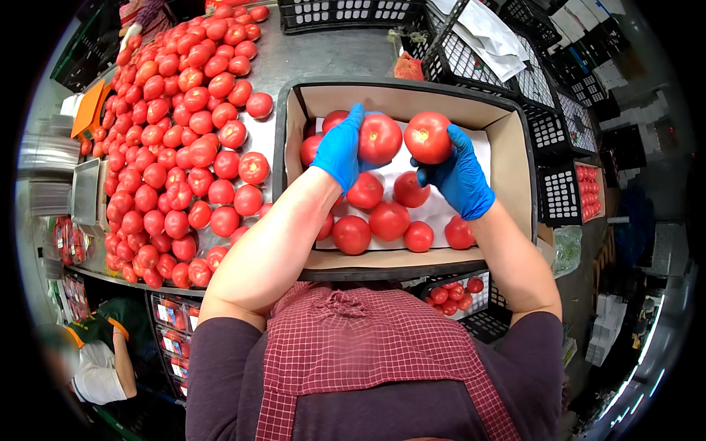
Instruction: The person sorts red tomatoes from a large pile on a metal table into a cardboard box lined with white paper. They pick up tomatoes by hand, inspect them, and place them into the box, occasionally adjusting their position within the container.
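Observation:
A large red tomato (pixel 380 138) is held in my left hand (pixel 342 148), which wears a blue glove. My right hand (pixel 466 173), gloved the same way, grips another large tomato (pixel 428 136) from its right side. Both are raised over a black crate (pixel 407 82) lined with brown cardboard (pixel 507 160) and white paper (pixel 441 220). Inside the crate, several loose tomatoes (pixel 389 220) rest on the paper, mostly towards the near side and left. My left hand and forearm partly hide those at the left.
A big heap of tomatoes (pixel 165 149) covers the metal table (pixel 325 49) at the left. Black crates (pixel 469 60) stand at the back right. Below the table edge is a crate with tomatoes (pixel 452 297). A person (pixel 102 353) bends at the lower left beside packed trays (pixel 174 336).

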Tool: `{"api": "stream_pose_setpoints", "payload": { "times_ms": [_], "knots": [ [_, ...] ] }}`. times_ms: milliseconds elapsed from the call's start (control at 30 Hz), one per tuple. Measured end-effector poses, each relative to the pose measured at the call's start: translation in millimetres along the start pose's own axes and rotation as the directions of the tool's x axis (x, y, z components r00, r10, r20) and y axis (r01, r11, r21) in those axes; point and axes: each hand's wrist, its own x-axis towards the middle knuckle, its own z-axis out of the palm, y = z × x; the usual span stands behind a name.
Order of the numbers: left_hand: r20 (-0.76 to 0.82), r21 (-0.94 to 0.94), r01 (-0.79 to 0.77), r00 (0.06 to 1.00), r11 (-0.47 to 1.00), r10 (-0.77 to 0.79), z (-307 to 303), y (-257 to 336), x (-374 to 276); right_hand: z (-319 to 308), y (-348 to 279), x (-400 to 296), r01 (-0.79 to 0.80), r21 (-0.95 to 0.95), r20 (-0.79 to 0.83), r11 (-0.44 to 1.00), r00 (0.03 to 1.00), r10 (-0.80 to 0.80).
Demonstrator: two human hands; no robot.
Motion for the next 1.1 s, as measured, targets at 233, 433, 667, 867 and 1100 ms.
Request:
{"api": "stream_pose_setpoints", "payload": {
  "times_ms": [233,433,667,867,1100],
  "knots": [
    [0.101,0.269,0.129,0.982,0.955,-0.161,2.4,-10.2,-2.9,-10.3,3.8,5.8,-0.04,0.122,-0.015,0.992,0.999,0.042],
    [0.199,0.426,0.148,0.947,0.892,-0.252,6.7,-15.2,-9.0,-13.8,4.4,11.4,-0.013,-0.124,-0.071,0.992,0.997,0.004],
    [0.291,0.493,0.065,0.928,0.868,-0.234,20.3,-14.1,-29.1,-24.4,16.5,21.5,0.096,-0.376,-0.102,0.922,0.984,-0.145],
    [0.221,0.3,0.157,0.948,0.941,-0.229,7.0,-10.6,-18.3,-28.6,5.4,21.9,0.156,-0.618,0.036,0.771,0.985,-0.17],
    [0.243,0.078,0.086,0.964,0.993,-0.103,3.9,-0.2,-18.0,-42.3,26.7,8.7,0.213,-0.977,0.209,-0.029,0.972,0.103]
  ]
}}
